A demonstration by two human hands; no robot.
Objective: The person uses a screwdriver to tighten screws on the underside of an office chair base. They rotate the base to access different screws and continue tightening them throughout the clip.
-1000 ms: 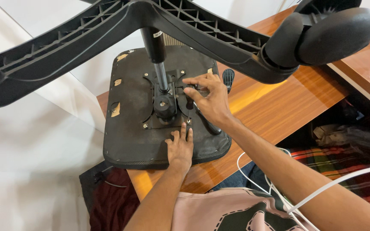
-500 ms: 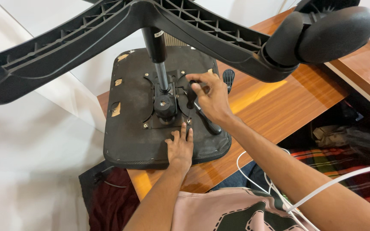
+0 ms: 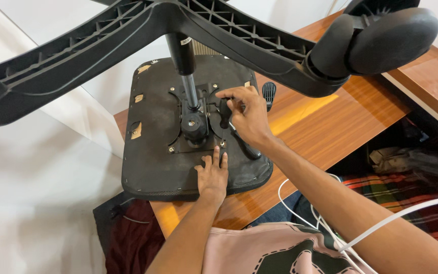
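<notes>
an upturned office chair seat (image 3: 153, 167) is laid flat on a wooden desk (image 3: 340, 127), underside facing up; the black five-star base (image 3: 219, 25) with a caster wheel (image 3: 381, 40) is seen sticking up toward the camera on the gas lift column (image 3: 188, 86); the metal mechanism plate (image 3: 196, 127) is bolted at the middle of the seat bottom, with the column rising out of it.

the left hand (image 3: 213, 175) is pressed flat and open on the seat bottom, just below the plate, fingers spread and nothing gripped; the right hand (image 3: 247, 119) is curled over the right side of the plate, fingers closed around a black lever handle (image 3: 225, 114); whether a small tool is also pinched there can't be told. a black paddle knob (image 3: 268, 92) is poking out just right of that hand, on the seat's far right edge.

a few torn tan patches (image 3: 135, 131) are noticed on the left of the seat lining; white cables (image 3: 325, 223) are draped over the right forearm; a plaid cloth (image 3: 401, 198) is seen on the floor below the desk edge; a dark red cloth (image 3: 128, 238) hangs under the near corner.
</notes>
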